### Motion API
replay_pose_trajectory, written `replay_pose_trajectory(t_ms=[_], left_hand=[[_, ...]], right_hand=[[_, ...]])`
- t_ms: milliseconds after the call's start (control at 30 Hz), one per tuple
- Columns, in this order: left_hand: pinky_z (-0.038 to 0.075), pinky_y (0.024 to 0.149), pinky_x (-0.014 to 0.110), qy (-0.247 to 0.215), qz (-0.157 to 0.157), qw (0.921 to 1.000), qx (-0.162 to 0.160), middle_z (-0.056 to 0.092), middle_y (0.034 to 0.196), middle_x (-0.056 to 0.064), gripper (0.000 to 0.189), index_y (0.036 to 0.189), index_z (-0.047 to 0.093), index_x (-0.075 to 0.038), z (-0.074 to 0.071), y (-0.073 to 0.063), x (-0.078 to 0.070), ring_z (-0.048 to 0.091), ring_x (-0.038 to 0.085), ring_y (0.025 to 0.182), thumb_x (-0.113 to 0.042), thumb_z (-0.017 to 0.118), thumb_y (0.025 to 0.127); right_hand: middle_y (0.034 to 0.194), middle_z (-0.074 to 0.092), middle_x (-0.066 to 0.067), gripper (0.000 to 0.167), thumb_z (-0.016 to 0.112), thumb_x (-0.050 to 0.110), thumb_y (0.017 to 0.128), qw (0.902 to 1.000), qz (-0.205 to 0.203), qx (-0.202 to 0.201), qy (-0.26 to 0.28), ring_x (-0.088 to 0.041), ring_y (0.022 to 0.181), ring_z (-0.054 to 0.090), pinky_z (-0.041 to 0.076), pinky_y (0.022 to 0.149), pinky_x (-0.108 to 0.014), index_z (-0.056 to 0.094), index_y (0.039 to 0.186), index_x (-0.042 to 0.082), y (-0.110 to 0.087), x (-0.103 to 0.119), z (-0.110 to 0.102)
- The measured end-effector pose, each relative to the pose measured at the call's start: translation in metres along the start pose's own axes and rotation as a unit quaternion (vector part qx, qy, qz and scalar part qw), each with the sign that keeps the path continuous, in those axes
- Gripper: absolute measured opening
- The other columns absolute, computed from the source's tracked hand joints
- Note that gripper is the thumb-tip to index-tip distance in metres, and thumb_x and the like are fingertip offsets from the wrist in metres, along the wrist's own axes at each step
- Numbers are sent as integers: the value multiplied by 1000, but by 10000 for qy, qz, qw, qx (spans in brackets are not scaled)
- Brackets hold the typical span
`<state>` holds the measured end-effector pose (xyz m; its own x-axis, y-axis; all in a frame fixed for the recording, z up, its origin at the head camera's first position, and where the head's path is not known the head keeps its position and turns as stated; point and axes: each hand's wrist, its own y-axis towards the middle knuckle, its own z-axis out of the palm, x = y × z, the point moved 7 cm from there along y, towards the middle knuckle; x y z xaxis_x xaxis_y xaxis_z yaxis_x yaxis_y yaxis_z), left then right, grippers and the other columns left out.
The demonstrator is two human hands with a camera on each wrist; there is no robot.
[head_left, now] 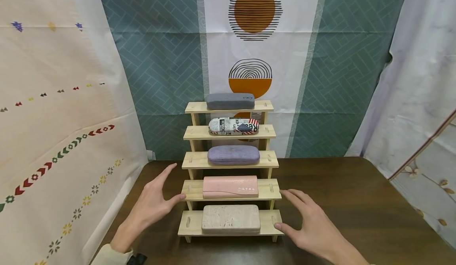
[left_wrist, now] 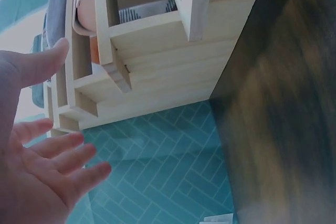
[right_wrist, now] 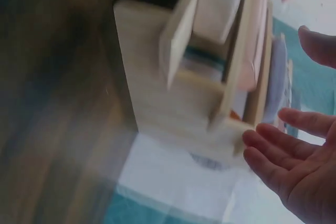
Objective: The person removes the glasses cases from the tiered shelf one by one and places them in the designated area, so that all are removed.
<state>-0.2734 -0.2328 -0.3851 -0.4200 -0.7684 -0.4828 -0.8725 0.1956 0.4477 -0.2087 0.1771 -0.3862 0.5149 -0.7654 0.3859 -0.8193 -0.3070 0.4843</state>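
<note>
A stepped wooden display rack stands on the table, one eyeglass case on each tier. From the top they are a grey-blue case with a small glasses print, a newspaper-and-flag print case, a purple case, a flat pink case and a cream marbled case. My left hand is held at the rack's left side, thumb near the pink case's tier. On the other side, my right hand has its fingers spread beside the two lowest tiers. Both hands hold nothing.
The dark brown wooden table extends on both sides of the rack. Behind hangs a teal and white patterned cloth. An embroidered cream cloth hangs at the left, and a pale floral curtain at the right.
</note>
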Motion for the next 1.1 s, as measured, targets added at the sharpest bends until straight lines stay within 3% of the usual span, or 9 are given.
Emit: replay_pose_trajectory(t_ms=[233,467,733,1100], left_hand=[[49,106,64,-160,-54,9997,182,48,158,20,100,165,37,-12,9,1,2,52,45,138,-29,93,83],[50,103,66,-308,44,9993,209,52,155,22,101,164,37,-9,13,3,2,56,42,136,-24,94,82],[52,104,62,-483,80,9982,345,57,148,24,108,167,32,-13,18,6,0,58,43,133,-20,95,80],[52,102,64,-799,-1,9953,555,52,154,22,110,167,31,-12,23,8,0,60,44,131,-12,95,78]], right_hand=[[142,59,6,73,92,39,82,9966,275,603,486,-21,129,60,57,98,-52,63,145,16,-7,6,30],[144,61,-4,72,86,46,88,9896,382,1063,888,-28,133,57,54,101,-59,60,147,14,-9,8,52],[141,63,-1,70,91,33,84,9903,209,958,980,-21,130,59,54,104,-50,62,142,7,-4,9,65],[139,65,-2,72,91,33,84,9896,61,914,1113,-20,126,62,56,102,-46,62,141,3,1,10,75]])
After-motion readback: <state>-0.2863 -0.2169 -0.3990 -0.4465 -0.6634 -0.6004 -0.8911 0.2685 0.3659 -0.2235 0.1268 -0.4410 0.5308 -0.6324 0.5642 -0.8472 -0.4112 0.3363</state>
